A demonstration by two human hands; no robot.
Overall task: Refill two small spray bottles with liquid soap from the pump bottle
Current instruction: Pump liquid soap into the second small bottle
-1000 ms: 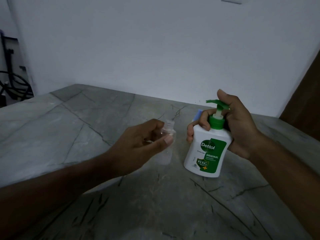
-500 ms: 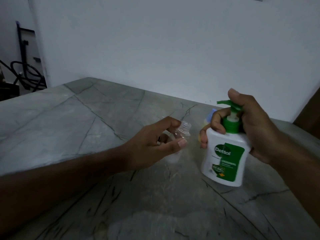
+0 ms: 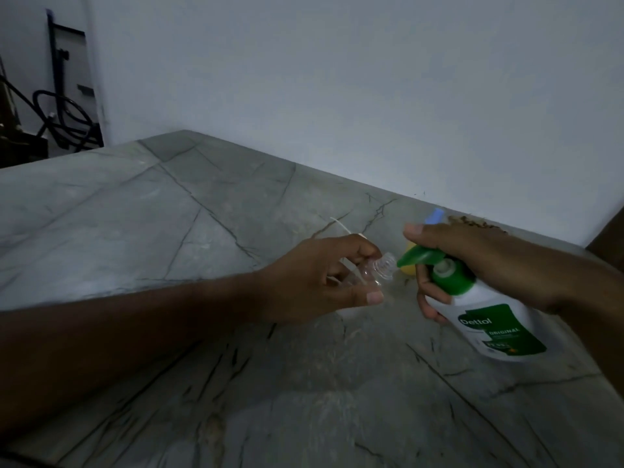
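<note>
My left hand point(image 3: 317, 282) grips a small clear spray bottle point(image 3: 143, 270) with no cap, tilted so its open neck points right. My right hand point(image 3: 472, 261) holds the white pump bottle point(image 3: 493, 324) with a green label by its neck, a finger lying over the green pump head point(image 3: 422, 256). The pump bottle leans left and its nozzle tip sits just beside the small bottle's mouth. Behind my right hand a second small bottle point(image 3: 410, 270), yellowish with a blue top point(image 3: 435, 216), is mostly hidden.
Everything is over a grey veined stone counter point(image 3: 202, 214) that ends at a white wall. A thin white tube point(image 3: 341, 226) lies on the counter behind my left hand. Brown crumbs point(image 3: 476, 224) sit near the wall. Black cables and a stand point(image 3: 64, 116) are at far left.
The pump bottle has been lifted and tipped to the left, bringing its nozzle to the small bottle's mouth. My left hand has tilted the small bottle towards it. The view has shifted left.
</note>
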